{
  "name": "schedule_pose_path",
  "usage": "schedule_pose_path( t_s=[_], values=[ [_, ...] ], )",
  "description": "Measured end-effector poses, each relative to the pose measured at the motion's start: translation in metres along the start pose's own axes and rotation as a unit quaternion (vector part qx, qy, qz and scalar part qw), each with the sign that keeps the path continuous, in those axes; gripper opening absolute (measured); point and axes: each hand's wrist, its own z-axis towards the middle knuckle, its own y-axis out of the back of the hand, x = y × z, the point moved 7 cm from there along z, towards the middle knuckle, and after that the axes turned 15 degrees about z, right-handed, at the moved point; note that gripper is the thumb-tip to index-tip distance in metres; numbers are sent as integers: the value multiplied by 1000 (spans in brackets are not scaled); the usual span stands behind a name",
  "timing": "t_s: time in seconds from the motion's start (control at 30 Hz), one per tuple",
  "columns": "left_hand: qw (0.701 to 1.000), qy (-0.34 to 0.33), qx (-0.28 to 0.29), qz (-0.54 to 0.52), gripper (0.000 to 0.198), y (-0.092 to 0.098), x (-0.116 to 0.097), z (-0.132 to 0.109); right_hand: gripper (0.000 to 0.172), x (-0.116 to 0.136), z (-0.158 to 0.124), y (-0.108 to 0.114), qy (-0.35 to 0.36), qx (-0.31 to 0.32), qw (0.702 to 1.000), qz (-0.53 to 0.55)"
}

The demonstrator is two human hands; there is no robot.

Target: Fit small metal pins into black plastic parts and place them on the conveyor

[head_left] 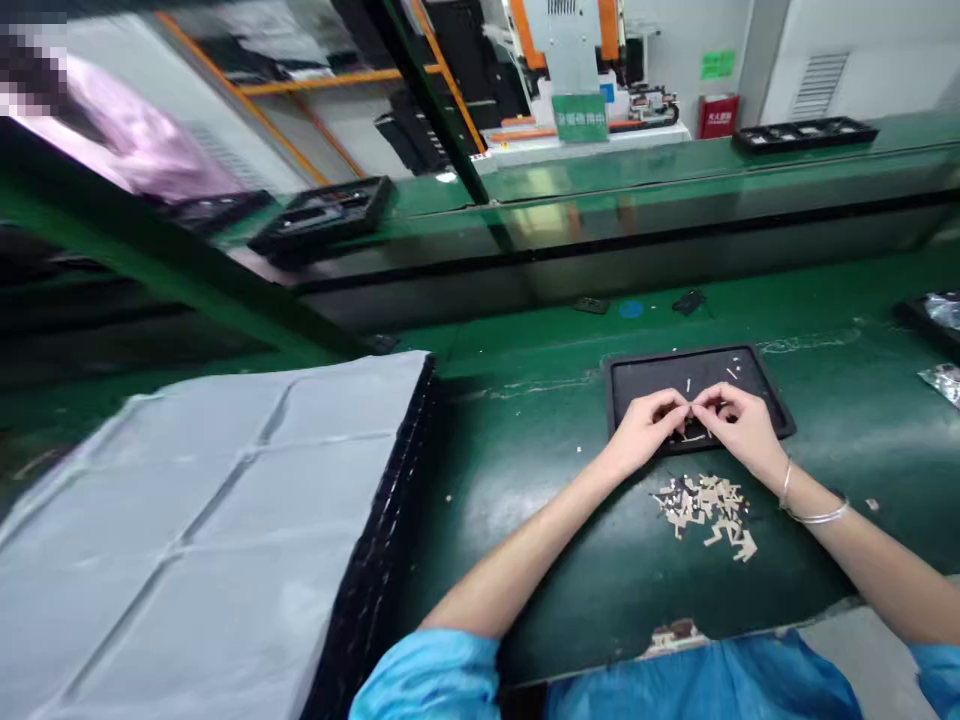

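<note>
My left hand (651, 428) and my right hand (739, 428) meet fingertip to fingertip over a shallow black tray (626, 380). Both are closed in a pinch, and whatever lies between the fingertips is too small to make out. A few small pale strips (688, 385) lie in the tray, some partly hidden under my fingers. Just in front of the tray, nearer to me, a loose pile of small cream-coloured, angular flat pieces with dark and shiny spots (705, 505) is spread on the green table (540, 560).
At the left stands a large black tray stack (382, 500) covered by a grey-white padded sheet (225, 520). Behind the table runs a raised green ledge (645, 165) bearing black trays (806, 135). Small dark parts (688, 301) lie at the back. Clear plastic bags (941, 380) are at the right edge.
</note>
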Motion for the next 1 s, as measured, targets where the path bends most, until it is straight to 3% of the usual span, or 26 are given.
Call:
schedule_pose_path(
  t_s=[0.27,0.67,1.0],
  values=[
    [997,-21,-39,70,23,0,-14,-4,15,4,-2,5,17,5,999,-51],
    [978,-56,-76,185,20,-3,-16,-5,12,21,-6,4,150,14,977,-150],
    [968,-68,-79,227,20,-6,-18,-5,13,28,-10,2,187,19,961,-202]
  ],
)
